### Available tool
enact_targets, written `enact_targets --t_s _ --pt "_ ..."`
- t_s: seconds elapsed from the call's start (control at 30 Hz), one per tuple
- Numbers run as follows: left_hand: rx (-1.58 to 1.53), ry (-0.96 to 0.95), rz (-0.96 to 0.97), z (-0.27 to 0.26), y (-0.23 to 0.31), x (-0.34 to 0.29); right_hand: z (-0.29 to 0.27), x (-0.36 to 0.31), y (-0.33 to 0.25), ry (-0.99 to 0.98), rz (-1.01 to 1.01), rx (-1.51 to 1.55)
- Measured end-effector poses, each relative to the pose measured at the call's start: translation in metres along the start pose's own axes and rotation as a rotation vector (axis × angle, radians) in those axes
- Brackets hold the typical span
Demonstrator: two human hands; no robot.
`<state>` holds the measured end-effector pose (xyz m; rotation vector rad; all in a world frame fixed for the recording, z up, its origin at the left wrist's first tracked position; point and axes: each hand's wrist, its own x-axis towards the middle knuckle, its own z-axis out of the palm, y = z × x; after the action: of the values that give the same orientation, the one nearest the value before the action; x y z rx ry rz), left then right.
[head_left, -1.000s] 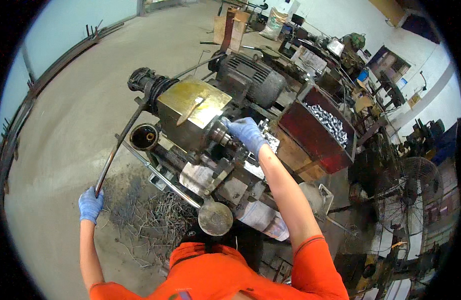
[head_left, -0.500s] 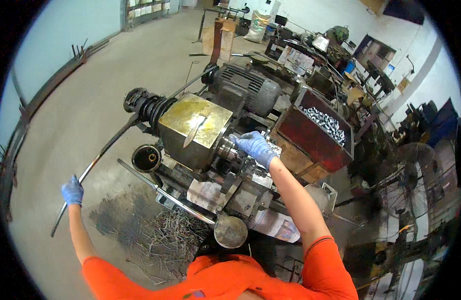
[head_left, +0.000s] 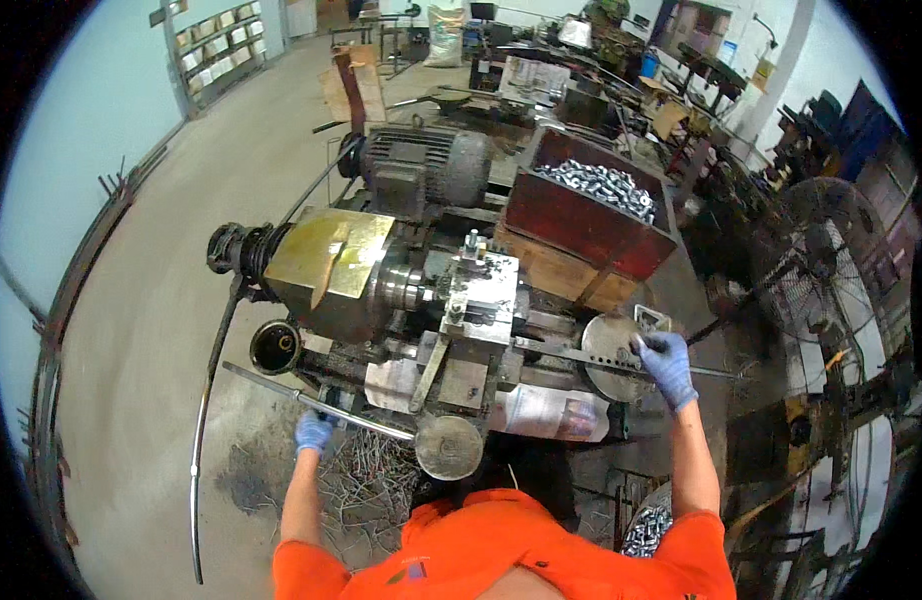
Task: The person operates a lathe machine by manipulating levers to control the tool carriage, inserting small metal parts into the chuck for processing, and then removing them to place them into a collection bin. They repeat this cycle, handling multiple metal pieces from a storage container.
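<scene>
In a blue glove, my left hand (head_left: 314, 431) is just below the polished metal rod (head_left: 351, 412), by a small box-like part under it. Its fingers are partly hidden. My right hand (head_left: 667, 368), gloved too, has its fingers curled together over the edge of a round metal plate (head_left: 603, 350), close to a flat bar with holes (head_left: 566, 351). What it grips, if anything, I cannot make out. Between my hands is a greasy machine with a spindle chuck (head_left: 406, 287) and a tool slide (head_left: 483, 295). A long lever (head_left: 196, 470) hangs at the left, apart from my left hand.
A red box of metal nuts (head_left: 591, 215) rests on a wooden crate behind the slide. Behind the gearbox sits a motor (head_left: 421, 165). A wooden-handled tool (head_left: 328, 272) lies on the gearbox lid. Metal shavings (head_left: 361, 475) cover the floor. A caged fan (head_left: 816, 240) stands right.
My left hand has let go of the long lever and moved right to the polished rod. The lever swung downward. My right hand moved from the chuck to the round plate; the view turned right.
</scene>
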<state>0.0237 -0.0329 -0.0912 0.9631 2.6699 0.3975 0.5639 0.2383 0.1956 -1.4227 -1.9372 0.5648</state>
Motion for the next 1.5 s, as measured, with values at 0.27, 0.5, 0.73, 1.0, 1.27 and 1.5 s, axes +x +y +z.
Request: enact_targets --t_s 0.27,0.5,0.73,1.0,1.27,1.5 --pt "0.499 -0.074 0.326 -0.013 -0.021 0.064 -0.04 -0.046 0.114 0.063 0.297 0.125" --pt "0.275 -0.209 0.095 -0.036 -0.096 0.059 -0.078 -0.021 0.211 0.148 0.199 -0.432" --pt "-0.669 0.079 -0.097 -0.118 -0.086 0.026 -0.112 -0.001 0.253 -0.263 0.404 -1.04" --pt "-0.948 0.288 -0.356 -0.138 -0.004 0.014 -0.093 -0.052 0.307 0.106 0.211 -1.071" --pt "-1.07 0.468 -0.468 -0.096 0.022 0.035 -0.138 -0.235 0.271 -0.054 0.773 -0.923" --pt "-1.22 0.568 -0.377 -0.078 0.015 0.046 -0.151 -0.327 0.284 0.016 1.017 -1.053"
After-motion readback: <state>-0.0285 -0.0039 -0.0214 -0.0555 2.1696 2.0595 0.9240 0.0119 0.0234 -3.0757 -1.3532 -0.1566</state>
